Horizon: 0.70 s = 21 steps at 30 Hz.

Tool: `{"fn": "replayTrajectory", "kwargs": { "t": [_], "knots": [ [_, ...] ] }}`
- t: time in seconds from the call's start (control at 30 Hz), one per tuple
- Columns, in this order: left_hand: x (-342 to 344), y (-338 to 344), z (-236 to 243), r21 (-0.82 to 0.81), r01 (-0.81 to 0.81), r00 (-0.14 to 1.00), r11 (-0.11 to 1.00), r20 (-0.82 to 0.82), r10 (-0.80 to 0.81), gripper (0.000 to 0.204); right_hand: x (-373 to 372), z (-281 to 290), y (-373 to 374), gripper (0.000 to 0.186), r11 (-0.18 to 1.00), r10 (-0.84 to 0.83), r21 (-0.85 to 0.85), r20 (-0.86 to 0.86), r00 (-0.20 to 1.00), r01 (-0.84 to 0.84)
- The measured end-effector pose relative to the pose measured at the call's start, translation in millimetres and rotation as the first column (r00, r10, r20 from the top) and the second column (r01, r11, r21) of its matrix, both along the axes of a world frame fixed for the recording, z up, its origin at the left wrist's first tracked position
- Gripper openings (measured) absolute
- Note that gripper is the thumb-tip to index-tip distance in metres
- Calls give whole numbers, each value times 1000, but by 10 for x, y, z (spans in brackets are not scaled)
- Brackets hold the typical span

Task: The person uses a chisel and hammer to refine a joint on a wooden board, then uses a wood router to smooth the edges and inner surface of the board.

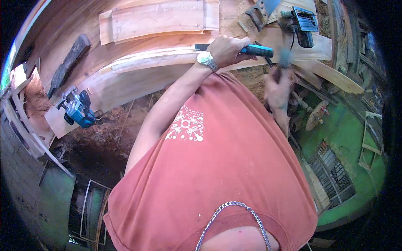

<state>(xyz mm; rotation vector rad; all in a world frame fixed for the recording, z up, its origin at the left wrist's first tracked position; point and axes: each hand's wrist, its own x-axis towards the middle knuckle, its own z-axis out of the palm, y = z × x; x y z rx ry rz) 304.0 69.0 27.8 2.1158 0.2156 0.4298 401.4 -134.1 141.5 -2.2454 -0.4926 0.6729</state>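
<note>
My left hand, with a watch at the wrist, is closed around a blue-and-black tool. The tool lies crosswise over the near edge of a wooden board, its rounded grip sticking out to the right; the exact kind is not clear. To the right, my right hand is smeared by motion, its fingers curled. A blurred, long bluish-grey shape rises from it, too smeared to name. A dark, narrow metal piece shows between the two hands.
A handsaw and a dark device with a glossy panel lie at the back right. Flat boards cover the far bench. At left are a dark wood offcut and a blue power tool. Green floor shows at right.
</note>
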Motion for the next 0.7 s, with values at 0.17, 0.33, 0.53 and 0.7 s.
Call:
{"fn": "replayTrajectory", "kwargs": {
  "t": [0.17, 0.33, 0.53, 0.7],
  "knots": [
    [-74, 16, 14, -8, -42, 999, 999, 20, 42, 51, 63, 162, -13, 18, 994, -50, -109, -173, 984, 32],
    [-39, 33, 25, 4, -30, 1000, 1000, -7, 30, 52, 8, 115, 102, 15, 979, -204, -7, -166, 965, 205],
    [-96, 86, 34, 26, -45, 999, 999, -13, 46, 52, -7, 166, 121, 15, 995, -92, -58, -218, 972, 81],
    [-57, 51, 12, 37, -49, 999, 998, 7, 49, 54, 45, 125, 84, 16, 940, -286, 107, -274, 918, 324]
  ]
}}
